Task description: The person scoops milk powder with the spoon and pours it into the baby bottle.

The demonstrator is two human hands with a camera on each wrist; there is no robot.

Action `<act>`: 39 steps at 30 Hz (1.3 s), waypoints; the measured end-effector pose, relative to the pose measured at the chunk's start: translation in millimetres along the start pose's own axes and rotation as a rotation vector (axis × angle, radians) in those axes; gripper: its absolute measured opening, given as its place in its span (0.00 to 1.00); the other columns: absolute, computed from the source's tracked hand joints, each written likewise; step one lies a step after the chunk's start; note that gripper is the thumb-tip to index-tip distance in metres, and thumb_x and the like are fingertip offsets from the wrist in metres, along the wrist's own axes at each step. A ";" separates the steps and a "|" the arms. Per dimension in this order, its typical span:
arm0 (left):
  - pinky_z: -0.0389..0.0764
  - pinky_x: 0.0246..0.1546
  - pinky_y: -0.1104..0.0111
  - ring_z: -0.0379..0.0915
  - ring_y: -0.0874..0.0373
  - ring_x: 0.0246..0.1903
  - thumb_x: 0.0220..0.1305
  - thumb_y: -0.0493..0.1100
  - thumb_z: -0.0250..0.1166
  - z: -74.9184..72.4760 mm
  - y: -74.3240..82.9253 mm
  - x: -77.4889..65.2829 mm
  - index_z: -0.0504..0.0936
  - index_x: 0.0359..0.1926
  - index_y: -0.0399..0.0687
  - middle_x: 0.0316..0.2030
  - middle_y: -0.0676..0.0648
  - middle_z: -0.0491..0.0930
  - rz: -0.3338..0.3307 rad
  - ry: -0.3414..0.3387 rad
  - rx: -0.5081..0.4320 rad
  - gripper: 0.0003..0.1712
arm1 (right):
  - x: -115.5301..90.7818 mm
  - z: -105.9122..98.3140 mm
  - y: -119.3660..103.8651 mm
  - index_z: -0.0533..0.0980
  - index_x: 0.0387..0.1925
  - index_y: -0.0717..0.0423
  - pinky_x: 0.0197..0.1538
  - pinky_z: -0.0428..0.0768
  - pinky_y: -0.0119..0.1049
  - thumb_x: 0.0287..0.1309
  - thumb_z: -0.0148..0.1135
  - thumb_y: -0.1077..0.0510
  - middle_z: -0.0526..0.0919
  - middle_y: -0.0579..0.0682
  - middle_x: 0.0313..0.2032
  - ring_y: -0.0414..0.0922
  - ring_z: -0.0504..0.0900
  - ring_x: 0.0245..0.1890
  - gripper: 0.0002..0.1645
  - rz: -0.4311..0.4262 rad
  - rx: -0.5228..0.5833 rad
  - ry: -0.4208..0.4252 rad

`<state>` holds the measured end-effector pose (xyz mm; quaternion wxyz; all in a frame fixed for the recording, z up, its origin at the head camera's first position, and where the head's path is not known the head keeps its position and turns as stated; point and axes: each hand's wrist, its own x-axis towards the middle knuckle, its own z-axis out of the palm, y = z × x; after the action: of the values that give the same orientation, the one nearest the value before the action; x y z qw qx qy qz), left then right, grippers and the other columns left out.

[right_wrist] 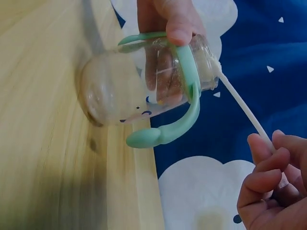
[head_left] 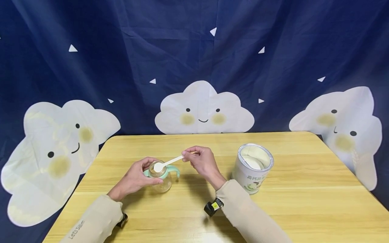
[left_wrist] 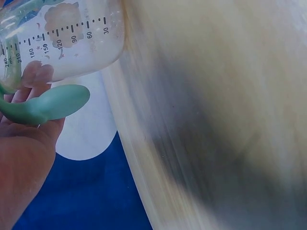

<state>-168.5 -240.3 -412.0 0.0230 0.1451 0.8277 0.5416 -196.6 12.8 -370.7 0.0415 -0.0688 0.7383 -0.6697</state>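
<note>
A clear baby bottle (head_left: 164,186) with a mint-green two-handled collar stands uncapped on the table. My left hand (head_left: 135,178) grips it around the collar, thumb on the near side. Measuring marks run along its wall in the left wrist view, where one green handle (left_wrist: 67,102) sticks out beside the fingers. From the right, my right hand (head_left: 204,162) pinches the end of a white scoop's long handle (right_wrist: 242,103). The bowl of the scoop (head_left: 158,167) is right at the bottle's open mouth. My right fingers (right_wrist: 266,179) are curled around the handle's end.
To the right of my right hand stands an open can (head_left: 242,171) with pale powder (head_left: 253,163) inside. The wooden table (head_left: 188,216) ends at the back before a dark blue curtain (head_left: 188,57) with smiling clouds. Cameras are strapped at both wrists.
</note>
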 end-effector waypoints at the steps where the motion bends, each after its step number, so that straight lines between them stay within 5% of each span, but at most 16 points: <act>1: 0.79 0.48 0.72 0.79 0.58 0.44 0.45 0.38 0.82 -0.2 0.0 0.0 0.77 0.56 0.33 0.46 0.42 0.83 0.000 -0.001 0.001 0.37 | 0.0 -0.4 0.2 0.84 0.36 0.65 0.19 0.64 0.24 0.61 0.69 0.62 0.87 0.54 0.24 0.36 0.70 0.16 0.07 0.001 0.006 -0.003; 16: 0.79 0.47 0.73 0.80 0.60 0.44 0.46 0.37 0.82 -0.4 -0.4 -0.2 0.77 0.56 0.33 0.46 0.43 0.83 0.013 0.003 0.020 0.36 | 1.7 -0.1 2.7 0.82 0.40 0.69 0.20 0.65 0.24 0.64 0.66 0.63 0.86 0.53 0.23 0.34 0.68 0.15 0.10 0.044 0.148 -0.045; 39: 0.79 0.47 0.72 0.79 0.58 0.44 0.46 0.38 0.82 0.3 -1.5 -1.6 0.76 0.57 0.32 0.46 0.42 0.83 -0.009 0.006 0.000 0.37 | -1.0 -6.1 4.5 0.83 0.41 0.70 0.23 0.67 0.26 0.63 0.66 0.62 0.87 0.51 0.28 0.37 0.69 0.19 0.11 -0.011 0.099 -0.123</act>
<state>-167.2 -241.0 -413.7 0.0229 0.1396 0.8283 0.5421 -196.8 19.4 -374.6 0.0866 -0.1117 0.7000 -0.7001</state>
